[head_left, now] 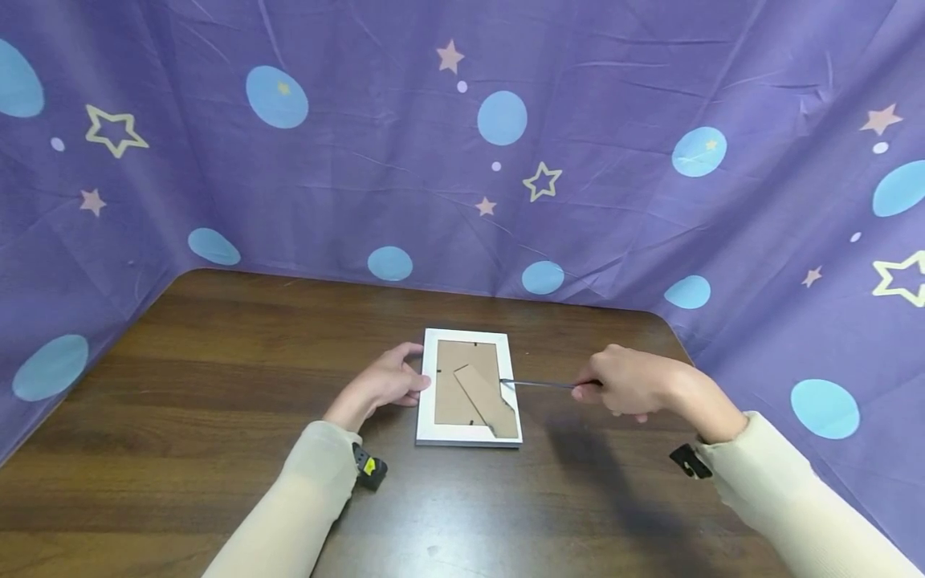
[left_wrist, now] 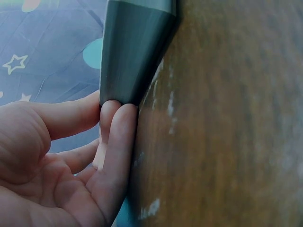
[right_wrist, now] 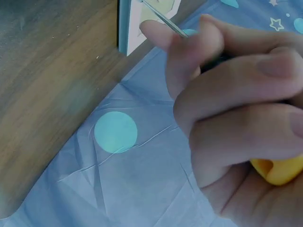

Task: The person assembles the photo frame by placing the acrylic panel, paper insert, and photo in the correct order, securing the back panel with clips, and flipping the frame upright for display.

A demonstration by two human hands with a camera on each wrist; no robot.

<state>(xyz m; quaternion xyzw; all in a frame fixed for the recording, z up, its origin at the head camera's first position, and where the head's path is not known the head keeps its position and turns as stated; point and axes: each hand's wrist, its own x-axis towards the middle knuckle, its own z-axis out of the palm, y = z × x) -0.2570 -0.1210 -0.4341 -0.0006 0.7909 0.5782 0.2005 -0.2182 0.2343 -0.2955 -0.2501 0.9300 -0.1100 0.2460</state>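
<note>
A white picture frame (head_left: 468, 434) lies back side up on the table, showing its brown cardboard backing (head_left: 451, 401), an angled stand flap (head_left: 478, 389) and small black tabs. My left hand (head_left: 383, 379) grips its left edge, thumb on top and fingers against the side; the left wrist view shows the fingertips (left_wrist: 124, 116) at the frame's edge (left_wrist: 135, 47). In my right hand (head_left: 629, 381) is a screwdriver with a thin metal shaft (head_left: 538, 384), its tip at the backing's right edge. Curled fingers mostly hide its handle (right_wrist: 274, 171), yellow at the end.
The brown wooden table (head_left: 217, 385) extends around the frame. A purple curtain (head_left: 405, 160) with stars and dots hangs along the table's back and sides. Each wrist wears a black strap, seen at the left strap (head_left: 370, 467) and right strap (head_left: 690, 461).
</note>
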